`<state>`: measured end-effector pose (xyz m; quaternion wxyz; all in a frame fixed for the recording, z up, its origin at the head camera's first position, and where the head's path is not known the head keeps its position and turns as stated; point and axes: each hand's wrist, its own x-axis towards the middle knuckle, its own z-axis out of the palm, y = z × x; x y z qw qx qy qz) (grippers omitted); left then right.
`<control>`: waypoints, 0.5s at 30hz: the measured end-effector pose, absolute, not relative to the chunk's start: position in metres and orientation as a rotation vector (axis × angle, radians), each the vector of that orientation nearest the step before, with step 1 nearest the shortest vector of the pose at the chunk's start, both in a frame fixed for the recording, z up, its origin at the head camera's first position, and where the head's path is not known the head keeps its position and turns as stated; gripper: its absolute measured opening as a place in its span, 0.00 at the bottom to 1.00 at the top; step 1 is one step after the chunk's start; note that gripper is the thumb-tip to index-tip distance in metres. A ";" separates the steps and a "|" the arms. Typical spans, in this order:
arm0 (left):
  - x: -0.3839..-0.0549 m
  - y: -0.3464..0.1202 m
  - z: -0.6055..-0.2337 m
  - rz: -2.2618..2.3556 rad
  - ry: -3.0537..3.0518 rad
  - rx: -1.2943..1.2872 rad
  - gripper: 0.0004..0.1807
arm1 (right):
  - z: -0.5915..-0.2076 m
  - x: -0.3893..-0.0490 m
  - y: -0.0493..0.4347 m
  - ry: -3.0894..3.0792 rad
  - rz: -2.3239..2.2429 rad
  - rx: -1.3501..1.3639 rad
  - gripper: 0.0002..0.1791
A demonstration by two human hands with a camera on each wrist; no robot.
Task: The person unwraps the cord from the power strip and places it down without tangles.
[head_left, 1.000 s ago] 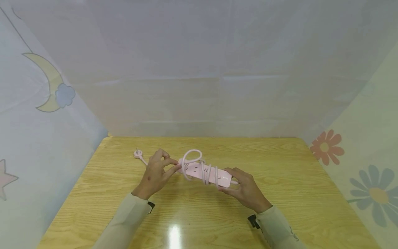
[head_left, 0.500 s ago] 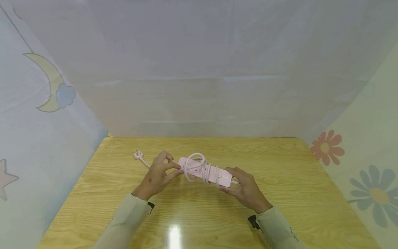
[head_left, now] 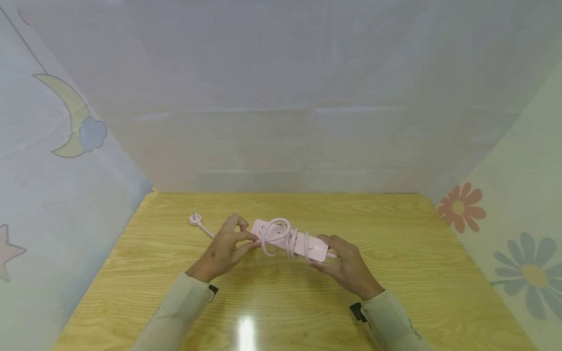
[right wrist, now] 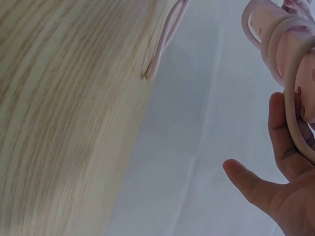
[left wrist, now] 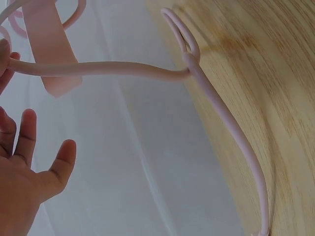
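A pink power strip is held up over the table, tilted with its left end higher in the head view. Its pink cord wraps around the body several times, with a loose loop near the left end. My right hand grips the strip's right end, where the cord comes out. Beside the left end, my left hand pinches the cord between thumb and forefinger. In the left wrist view the cord runs from those fingers past the strip and down to the tabletop.
The plug lies on the wooden table at the left, prongs up, joined to the cord. A pale sheet stands behind the table, and patterned sheets flank both sides.
The loose loop at the strip's left end has tightened and shifted right and down. The strip's left end has tilted up slightly. My left hand has moved a little right; the right hand has barely moved.
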<state>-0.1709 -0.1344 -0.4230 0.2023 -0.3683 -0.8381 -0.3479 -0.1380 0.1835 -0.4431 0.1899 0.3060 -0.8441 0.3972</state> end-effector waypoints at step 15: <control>-0.170 -0.135 -0.425 -0.966 -2.346 -1.052 0.06 | -0.443 -0.138 0.184 -2.374 1.100 0.830 0.30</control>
